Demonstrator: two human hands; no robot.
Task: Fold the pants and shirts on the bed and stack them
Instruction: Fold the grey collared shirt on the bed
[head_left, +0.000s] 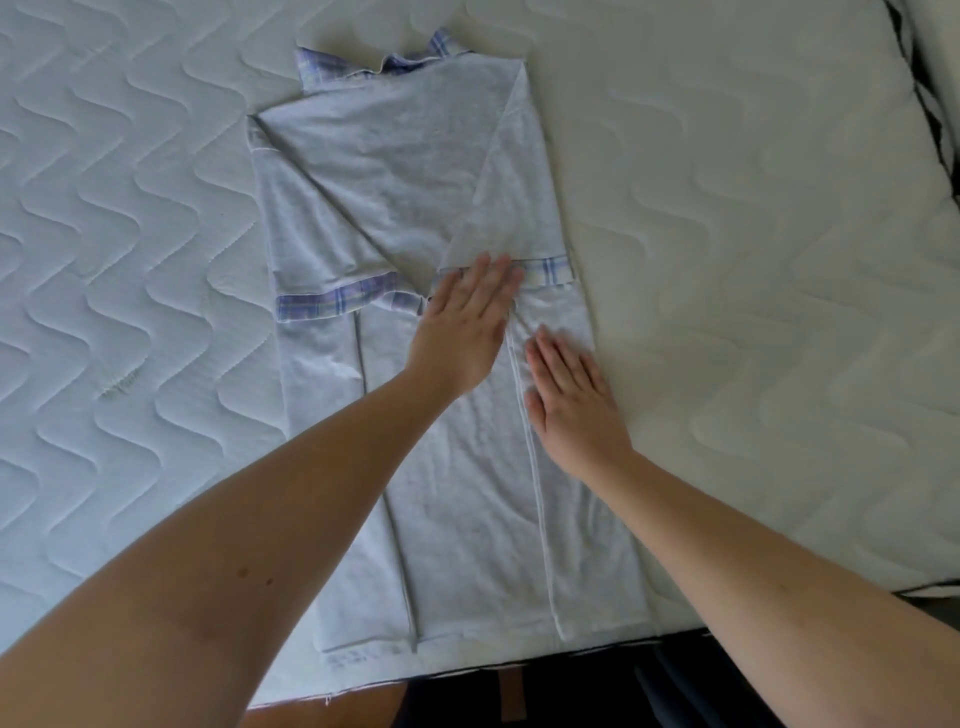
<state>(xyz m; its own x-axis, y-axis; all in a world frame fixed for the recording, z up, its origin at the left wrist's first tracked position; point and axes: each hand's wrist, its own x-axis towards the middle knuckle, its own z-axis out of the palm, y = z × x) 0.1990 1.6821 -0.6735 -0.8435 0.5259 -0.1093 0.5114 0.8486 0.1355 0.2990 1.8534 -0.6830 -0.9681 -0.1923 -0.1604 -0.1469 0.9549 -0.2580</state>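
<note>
Both bare forearms reach forward from the bottom edge over a light grey shirt (415, 218) spread on the quilted white bed (753, 260). Its sides and plaid-cuffed sleeves (332, 304) are folded inward, the plaid collar (395, 60) at the far end. Left hand (462, 327) lies flat with straight fingers across the sleeve cuffs; right hand (571, 395) presses flat, fingers together, just beside it on the right fold.

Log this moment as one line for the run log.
shirt: sleeves folded in, flat on bed | left hand: flat on shirt | right hand: flat on shirt
</note>
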